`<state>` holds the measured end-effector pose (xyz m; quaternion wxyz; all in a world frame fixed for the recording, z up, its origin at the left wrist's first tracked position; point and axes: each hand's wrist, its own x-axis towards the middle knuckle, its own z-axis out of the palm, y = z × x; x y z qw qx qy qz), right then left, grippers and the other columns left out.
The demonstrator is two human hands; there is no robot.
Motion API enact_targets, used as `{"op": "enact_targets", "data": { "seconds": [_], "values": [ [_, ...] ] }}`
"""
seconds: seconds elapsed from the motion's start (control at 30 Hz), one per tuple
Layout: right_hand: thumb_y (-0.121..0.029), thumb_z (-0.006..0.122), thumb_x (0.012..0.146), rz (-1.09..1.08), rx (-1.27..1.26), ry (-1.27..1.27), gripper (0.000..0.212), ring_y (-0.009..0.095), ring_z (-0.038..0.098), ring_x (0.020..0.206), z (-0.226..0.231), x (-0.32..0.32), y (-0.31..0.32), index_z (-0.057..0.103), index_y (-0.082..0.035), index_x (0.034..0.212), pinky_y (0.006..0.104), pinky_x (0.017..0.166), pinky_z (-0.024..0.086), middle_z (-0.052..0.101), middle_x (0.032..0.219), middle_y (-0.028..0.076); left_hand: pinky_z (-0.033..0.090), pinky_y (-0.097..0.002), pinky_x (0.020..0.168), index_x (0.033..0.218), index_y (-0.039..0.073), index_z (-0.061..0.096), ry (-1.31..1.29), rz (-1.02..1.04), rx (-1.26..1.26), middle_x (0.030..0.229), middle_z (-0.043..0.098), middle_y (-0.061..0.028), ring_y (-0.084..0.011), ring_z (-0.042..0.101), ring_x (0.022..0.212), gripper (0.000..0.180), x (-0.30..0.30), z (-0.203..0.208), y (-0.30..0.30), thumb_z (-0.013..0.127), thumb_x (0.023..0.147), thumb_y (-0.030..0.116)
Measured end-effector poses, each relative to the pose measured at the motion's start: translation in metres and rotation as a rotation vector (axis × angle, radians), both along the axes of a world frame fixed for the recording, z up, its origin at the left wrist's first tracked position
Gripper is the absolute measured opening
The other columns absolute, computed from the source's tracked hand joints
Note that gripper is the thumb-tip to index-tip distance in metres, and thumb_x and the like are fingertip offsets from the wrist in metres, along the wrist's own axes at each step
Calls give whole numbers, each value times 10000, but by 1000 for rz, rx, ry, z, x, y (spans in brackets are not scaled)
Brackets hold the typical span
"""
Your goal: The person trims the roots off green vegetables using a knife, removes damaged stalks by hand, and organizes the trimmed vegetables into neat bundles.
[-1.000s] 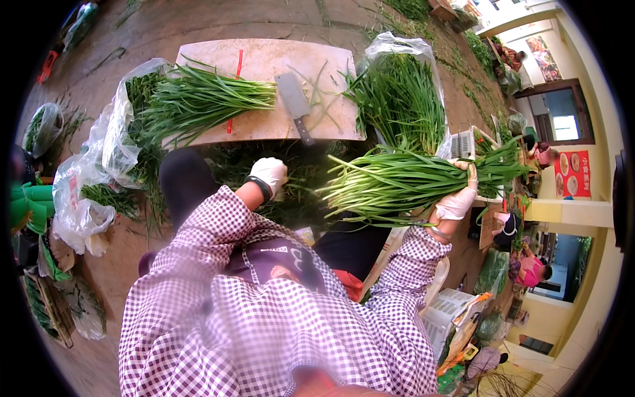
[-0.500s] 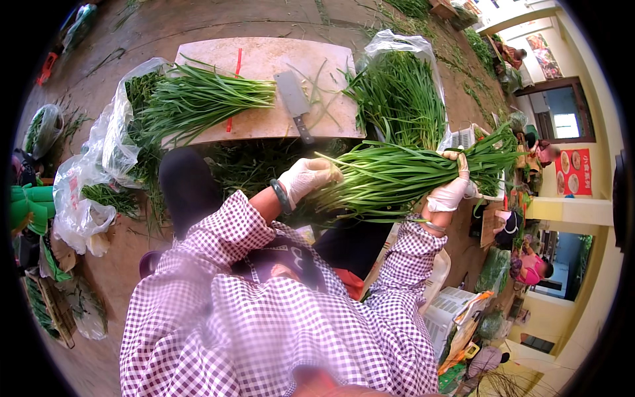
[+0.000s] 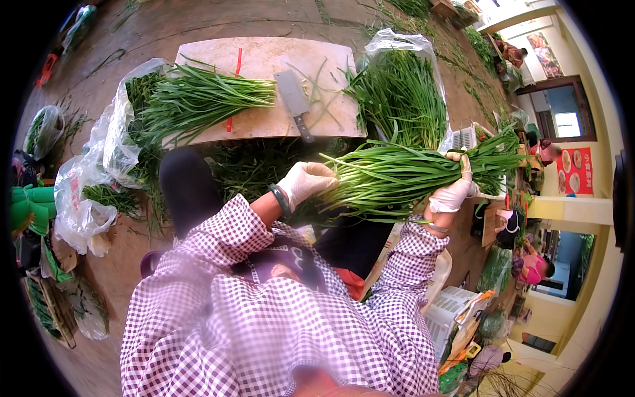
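A bunch of garlic chives [image 3: 400,173] lies sideways in front of me, pale stem ends to the left and green leaves to the right. My right hand [image 3: 455,188], in a whitish glove, is closed around its leafy part. At the stem ends my gloved left hand [image 3: 305,184] pinches with thumb and fingers together. Beyond them, a second chive bunch [image 3: 205,99] rests on a pale board [image 3: 205,53], over a red tie strip [image 3: 230,124]. Beside that bunch lies a cleaver [image 3: 293,92], its dark handle toward me.
A clear plastic bag [image 3: 397,41] of chives [image 3: 413,99] stands right of the board. More plastic bags [image 3: 92,172] with greens are at the left. A white crate [image 3: 446,314] sits at my lower right. Several people are farther off at the right, near the wall. Loose leaves litter the floor.
My left hand has drawn back slightly to the left, from over the stems to their very ends. The right hand and the bunch have shifted only a little to the right.
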<state>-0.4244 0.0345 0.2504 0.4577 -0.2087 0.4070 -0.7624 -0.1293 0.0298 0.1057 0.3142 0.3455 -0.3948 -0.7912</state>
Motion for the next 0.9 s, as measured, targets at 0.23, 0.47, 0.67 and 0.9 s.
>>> {"op": "enact_targets", "data": {
  "seconds": [0.23, 0.47, 0.67, 0.9],
  "values": [
    [-209, 528, 916, 48, -35, 11, 213, 210, 573, 784, -1, -1, 2, 588, -53, 784, 378, 838, 477, 611, 792, 57, 416, -206, 726, 942, 45, 635, 312, 267, 238, 826, 603, 27, -65, 503, 737, 204, 0, -1, 9, 712, 826, 194],
    [-220, 532, 916, -32, -36, 21, 221, 213, 576, 782, 3, -14, 9, 589, -59, 775, 381, 839, 478, 617, 790, 57, 388, -195, 604, 913, 47, 654, 2, 153, 156, 721, 565, 48, -50, 472, 632, 330, 25, -14, -7, 663, 866, 374],
    [-206, 526, 915, -50, 10, 111, 213, 220, 570, 787, 4, 14, 2, 591, -51, 783, 376, 839, 473, 612, 783, 68, 338, -188, 499, 1004, 28, 674, -30, -95, 160, 660, 519, 47, -40, 401, 534, 311, 9, 24, -22, 677, 857, 302],
    [-210, 531, 916, 37, -39, 32, 207, 210, 562, 787, 6, 15, 3, 575, -51, 791, 376, 848, 463, 601, 783, 51, 297, -200, 465, 883, 52, 646, 155, 54, 214, 604, 481, 61, -47, 383, 497, 181, 6, -20, -19, 627, 898, 232]
  ]
}}
